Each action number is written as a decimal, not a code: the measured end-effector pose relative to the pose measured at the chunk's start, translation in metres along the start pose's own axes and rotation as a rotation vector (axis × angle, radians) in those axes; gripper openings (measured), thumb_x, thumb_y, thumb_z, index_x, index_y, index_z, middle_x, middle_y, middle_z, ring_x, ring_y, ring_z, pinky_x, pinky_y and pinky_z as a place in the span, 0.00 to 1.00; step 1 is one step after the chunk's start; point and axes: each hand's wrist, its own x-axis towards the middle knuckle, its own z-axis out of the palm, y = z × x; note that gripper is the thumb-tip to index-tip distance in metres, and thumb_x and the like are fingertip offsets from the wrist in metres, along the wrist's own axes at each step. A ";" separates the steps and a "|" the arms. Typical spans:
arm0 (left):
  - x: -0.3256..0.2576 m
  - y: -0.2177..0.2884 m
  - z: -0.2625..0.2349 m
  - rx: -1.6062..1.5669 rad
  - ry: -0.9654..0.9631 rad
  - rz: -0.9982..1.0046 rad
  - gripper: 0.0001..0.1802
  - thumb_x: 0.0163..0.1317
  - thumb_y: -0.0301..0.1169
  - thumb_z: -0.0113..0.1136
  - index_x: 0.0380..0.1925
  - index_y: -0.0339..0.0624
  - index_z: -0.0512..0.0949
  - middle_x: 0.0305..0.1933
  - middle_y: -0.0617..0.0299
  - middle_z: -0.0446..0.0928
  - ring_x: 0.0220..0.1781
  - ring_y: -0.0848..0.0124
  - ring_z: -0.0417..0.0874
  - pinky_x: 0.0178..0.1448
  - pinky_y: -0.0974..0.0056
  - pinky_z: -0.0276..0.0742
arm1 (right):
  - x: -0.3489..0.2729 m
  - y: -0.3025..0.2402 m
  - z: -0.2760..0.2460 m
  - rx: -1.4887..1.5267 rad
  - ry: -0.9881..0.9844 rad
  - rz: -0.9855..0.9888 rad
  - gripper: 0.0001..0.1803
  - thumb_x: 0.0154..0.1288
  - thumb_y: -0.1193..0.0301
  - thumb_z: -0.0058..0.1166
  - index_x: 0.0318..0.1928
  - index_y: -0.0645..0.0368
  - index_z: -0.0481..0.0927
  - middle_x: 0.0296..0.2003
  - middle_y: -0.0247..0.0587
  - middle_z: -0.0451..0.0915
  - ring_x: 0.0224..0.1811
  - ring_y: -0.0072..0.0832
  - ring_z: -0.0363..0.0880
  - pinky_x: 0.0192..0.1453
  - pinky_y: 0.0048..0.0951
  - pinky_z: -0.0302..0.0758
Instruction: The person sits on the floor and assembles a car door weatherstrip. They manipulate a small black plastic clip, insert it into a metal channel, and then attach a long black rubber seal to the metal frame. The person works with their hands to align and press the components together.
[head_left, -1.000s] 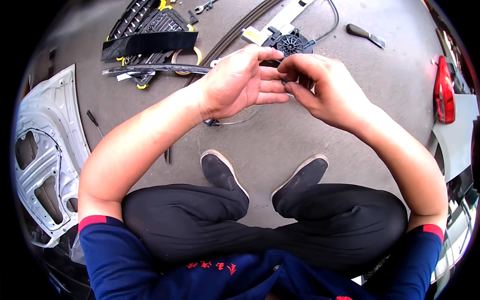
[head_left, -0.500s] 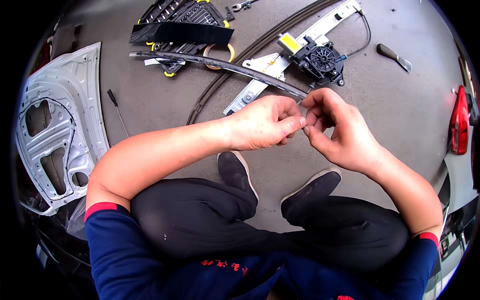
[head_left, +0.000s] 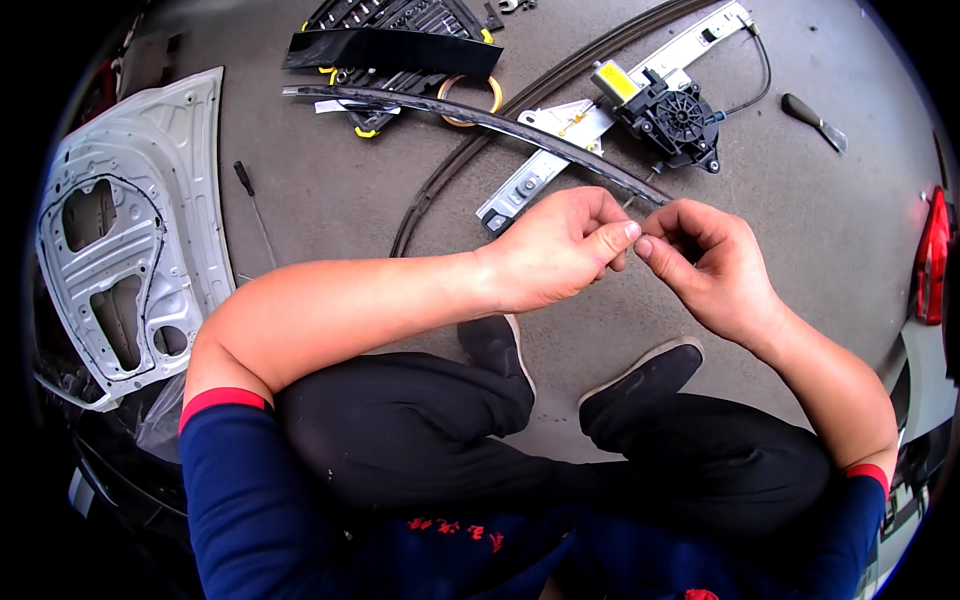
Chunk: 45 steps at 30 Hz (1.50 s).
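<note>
I squat on a concrete floor with both hands joined in front of my knees. My left hand (head_left: 560,250) and my right hand (head_left: 715,265) pinch fingertip to fingertip on the end of a thin cable (head_left: 640,188). The cable runs up toward the black motor (head_left: 675,118) of a window regulator. The regulator's metal rail (head_left: 560,150) lies just beyond my hands. A long dark curved trim strip (head_left: 480,115) crosses over the rail and ends close to my fingertips. What sits between the fingertips is mostly hidden.
A white inner door panel (head_left: 130,250) lies at the left, with a thin screwdriver (head_left: 255,210) beside it. A black tool tray (head_left: 400,30) and a tape roll (head_left: 468,100) lie at the back. A black-handled tool (head_left: 815,120) and a red tail lamp (head_left: 930,255) are at the right.
My joined hands have come back from over the motor toward my knees. The fingers have gone from cupped together to a fingertip pinch. The view has tilted, bringing the door panel further in.
</note>
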 end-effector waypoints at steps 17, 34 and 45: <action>0.005 0.003 -0.012 -0.120 -0.134 -0.178 0.25 0.79 0.48 0.52 0.61 0.37 0.76 0.52 0.58 0.79 0.41 0.73 0.81 0.50 0.64 0.81 | -0.010 0.004 -0.002 -0.138 0.004 -0.129 0.07 0.66 0.72 0.69 0.37 0.62 0.84 0.29 0.31 0.79 0.30 0.16 0.74 0.34 0.24 0.73; 0.005 -0.015 -0.008 0.004 -0.077 -0.064 0.13 0.80 0.41 0.55 0.42 0.43 0.79 0.31 0.69 0.76 0.35 0.79 0.74 0.45 0.68 0.74 | -0.015 -0.001 0.007 -0.262 0.107 -0.093 0.15 0.61 0.67 0.74 0.45 0.61 0.87 0.31 0.37 0.83 0.24 0.24 0.75 0.31 0.30 0.76; 0.004 -0.012 -0.007 -0.201 -0.114 -0.137 0.24 0.82 0.47 0.43 0.52 0.38 0.80 0.39 0.62 0.79 0.37 0.74 0.78 0.47 0.66 0.76 | -0.017 0.005 0.007 -0.256 0.078 -0.214 0.08 0.62 0.72 0.70 0.39 0.61 0.85 0.30 0.39 0.83 0.26 0.27 0.79 0.30 0.30 0.77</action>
